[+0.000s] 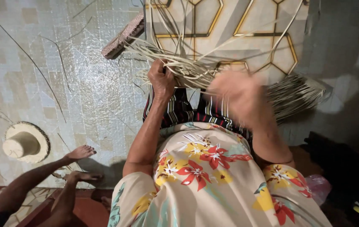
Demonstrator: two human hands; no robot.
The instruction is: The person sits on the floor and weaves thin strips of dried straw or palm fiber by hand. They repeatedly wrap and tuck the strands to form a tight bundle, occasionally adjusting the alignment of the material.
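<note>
My left hand (161, 79) is closed around a bunch of pale dried straw strips (188, 67) that fan out over my lap and the floor. My right hand (235, 94) is blurred with motion just to the right of that bunch, fingers spread, with nothing clearly held. A larger bundle of straw strips (295, 94) lies behind and to the right of it. I wear a floral top and a striped cloth over my knees.
A woven straw hat (26, 142) lies on the tiled floor at the left. Another person's bare legs and feet (76, 166) stretch in from the lower left. A woven mat edge (122, 35) lies ahead. Loose strands are scattered on the floor.
</note>
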